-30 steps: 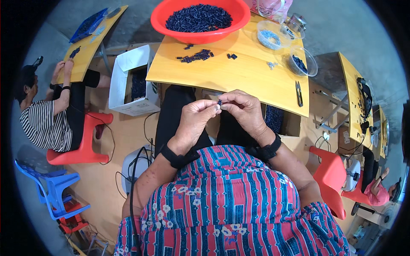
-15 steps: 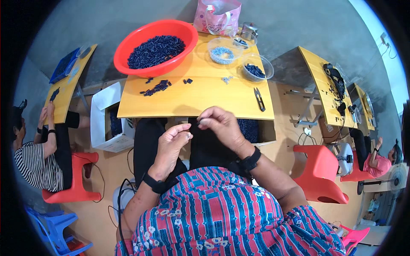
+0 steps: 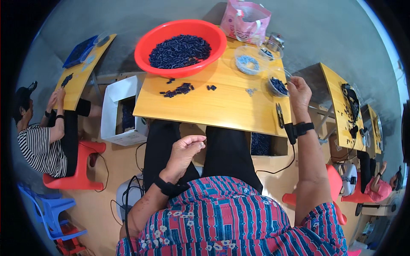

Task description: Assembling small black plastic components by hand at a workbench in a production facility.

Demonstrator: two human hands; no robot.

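Note:
My left hand (image 3: 184,154) is over my lap in front of the table edge, thumb and fingertips pressed together; anything between them is too small to make out. At the table's right edge, my right hand (image 3: 300,93) is beside a clear plastic bowl (image 3: 272,91) of short dark blue pieces (image 3: 279,85). Its fingers are curled together at the bowl's rim, and what they hold, if anything, is hidden. Black thread snips (image 3: 279,115) lie just left of my right wrist. A loose group of dark blue tube-like pieces (image 3: 177,90) lies on the yellow table (image 3: 213,109).
A big red basin (image 3: 143,57) of dark pieces stands at the back left. Behind the right bowl are a clear tub of pale blue bits (image 3: 247,64), a pink bag (image 3: 245,21) and a metal canister (image 3: 276,39). At far left a person (image 3: 40,136) sits at another table.
My right hand has moved from beside my left hand out to the right bowl. My left hand stays over my lap. The whole view has shifted a little.

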